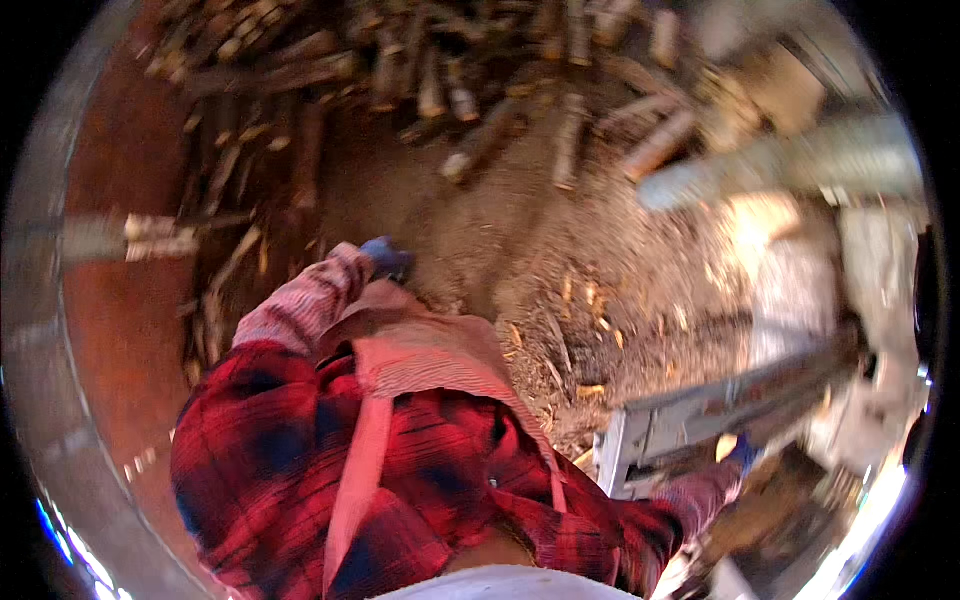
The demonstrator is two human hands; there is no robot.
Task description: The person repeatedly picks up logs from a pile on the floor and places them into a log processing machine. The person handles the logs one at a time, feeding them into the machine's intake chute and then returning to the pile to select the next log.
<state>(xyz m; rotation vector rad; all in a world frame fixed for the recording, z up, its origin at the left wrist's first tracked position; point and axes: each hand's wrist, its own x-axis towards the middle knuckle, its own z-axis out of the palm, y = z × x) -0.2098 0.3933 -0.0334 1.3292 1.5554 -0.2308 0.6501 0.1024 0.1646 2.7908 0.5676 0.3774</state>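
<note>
My left hand (388,258), in a blue glove, hangs in front of me beside the pink apron (430,350), over the bare dirt floor. Its fingers are dark and smeared, so I cannot make out a grip. Out to my right, my right hand (742,453), in a blue glove too, is beside a long grey metal frame (720,400). A small pale yellow piece (727,446), perhaps wood, shows next to that hand; whether I hold it is unclear. Red plaid sleeves with striped pink cuffs cover both arms.
Cut logs (430,80) lie heaped across the far side. More sticks (225,180) lean along a rusty red wall (130,330) at left. A thick pale blue-grey pipe (780,165) juts in from the right. Wood chips (590,300) litter the dirt.
</note>
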